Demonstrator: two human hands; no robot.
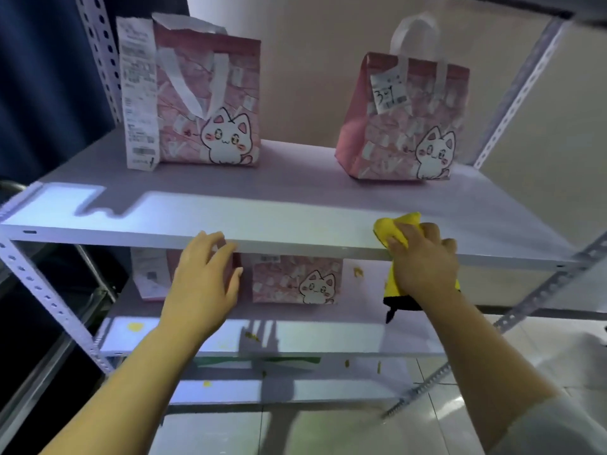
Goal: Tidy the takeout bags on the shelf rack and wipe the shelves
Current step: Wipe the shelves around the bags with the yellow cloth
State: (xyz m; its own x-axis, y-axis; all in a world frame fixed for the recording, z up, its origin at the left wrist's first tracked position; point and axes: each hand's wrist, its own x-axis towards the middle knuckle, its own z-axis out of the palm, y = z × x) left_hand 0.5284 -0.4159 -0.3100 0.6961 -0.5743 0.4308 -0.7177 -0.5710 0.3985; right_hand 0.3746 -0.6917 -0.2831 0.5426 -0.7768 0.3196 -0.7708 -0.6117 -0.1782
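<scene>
Your right hand (pixel 423 261) is at the front edge of the upper shelf (pixel 262 224), towards its right end, with its fingers curled round a yellow cloth (pixel 399 224). The top of the cloth is bunched on the shelf surface just past your knuckles. The rest hangs below the shelf lip under your palm and ends in a dark trim. Your right forearm reaches up from the lower right with the wrist roughly straight. Your left hand (pixel 203 280) holds nothing. Its fingers are relaxed and close together, the tips touch the front lip of the same shelf near its middle, and the thumb sits lower, in front of the shelf below. At the back of the upper shelf, well apart from both hands, stand two pink cat-print takeout bags: the left bag (pixel 210 103) with a long receipt (pixel 138 93) down its side, and the right bag (pixel 407 126) with a small paper tag (pixel 389 90). A third cat-print bag (pixel 295 280) stands on the lower shelf (pixel 328 343), which shows yellow smears (pixel 358 272).
</scene>
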